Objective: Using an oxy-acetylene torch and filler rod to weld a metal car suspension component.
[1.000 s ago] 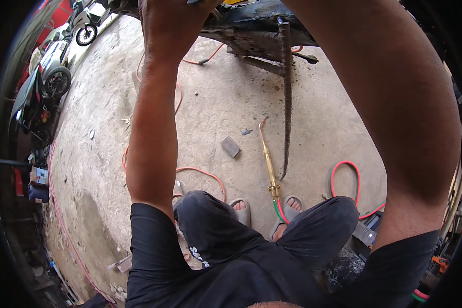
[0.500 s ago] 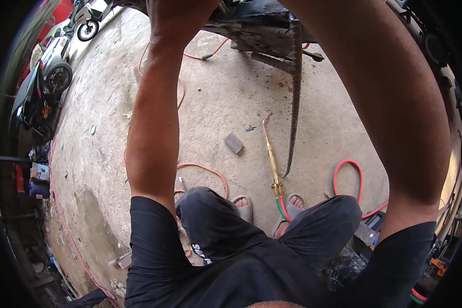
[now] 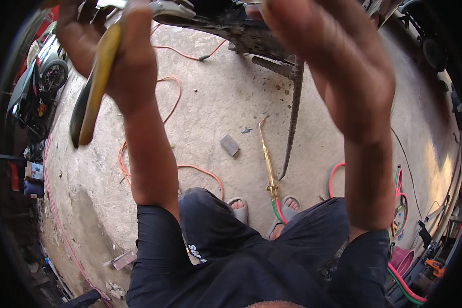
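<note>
At the upper left, my left hand point(image 3: 131, 72) is closed around a pair of pliers point(image 3: 101, 77) with yellow and dark handles. The silver metal head of the pliers points right, near the picture's top edge. My right hand point(image 3: 339, 77) is raised at the upper right beside a dark, worn metal frame point(image 3: 241, 33). Its fingers look apart with nothing seen in them, though they are slightly blurred and partly cut off by the top edge. A ribbed steel bar point(image 3: 295, 102) slants down from the frame between my forearms.
A brass gas torch point(image 3: 269, 167) with red and green hoses lies on the concrete by my feet. Left of it is a grey block point(image 3: 230, 145). An orange cable point(image 3: 177, 95) loops across the floor. Motorbikes point(image 3: 54, 74) stand at the far left; a pink bucket point(image 3: 403, 261) is at right.
Both hands have come lower and back into view, the left moving left with the pliers now visible. My right forearm has drawn in toward the middle.
</note>
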{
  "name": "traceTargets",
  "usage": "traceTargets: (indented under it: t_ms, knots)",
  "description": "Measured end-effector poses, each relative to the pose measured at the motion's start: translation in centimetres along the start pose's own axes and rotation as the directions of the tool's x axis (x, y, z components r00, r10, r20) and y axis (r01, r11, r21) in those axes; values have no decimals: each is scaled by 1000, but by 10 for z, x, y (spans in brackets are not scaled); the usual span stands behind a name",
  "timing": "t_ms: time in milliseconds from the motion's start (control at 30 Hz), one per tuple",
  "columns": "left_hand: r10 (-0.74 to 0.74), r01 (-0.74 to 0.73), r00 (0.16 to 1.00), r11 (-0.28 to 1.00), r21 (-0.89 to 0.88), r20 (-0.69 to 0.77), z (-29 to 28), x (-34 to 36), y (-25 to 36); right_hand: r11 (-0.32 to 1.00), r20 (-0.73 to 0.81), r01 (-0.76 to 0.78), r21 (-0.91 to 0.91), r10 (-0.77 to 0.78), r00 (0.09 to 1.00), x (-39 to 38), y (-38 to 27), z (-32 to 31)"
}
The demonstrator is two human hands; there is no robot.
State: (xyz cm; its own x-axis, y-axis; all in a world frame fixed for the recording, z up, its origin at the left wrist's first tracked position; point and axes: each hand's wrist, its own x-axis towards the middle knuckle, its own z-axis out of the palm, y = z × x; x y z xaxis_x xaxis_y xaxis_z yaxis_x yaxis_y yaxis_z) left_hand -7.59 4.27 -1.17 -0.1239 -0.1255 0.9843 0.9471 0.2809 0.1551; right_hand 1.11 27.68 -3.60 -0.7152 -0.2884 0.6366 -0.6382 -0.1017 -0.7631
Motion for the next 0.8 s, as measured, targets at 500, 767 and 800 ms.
traceTargets:
  t_ms: [500, 767, 800]
  knots:
    - [-853, 760, -490, -316, 568, 180, -300, -426, 87, -22, -248, -751, -660, 950, 191, -480, 180, 166]
    - [-709, 768, -620, -461, 445, 336, -289, -489, 130, -85, -238, -764, -640, 967, 92, -466, 200, 164]
    - [-709, 756, -623, -438, 487, 330, -284, -492, 120, -101, -266, -756, -647, 959, 100, -464, 204, 167]
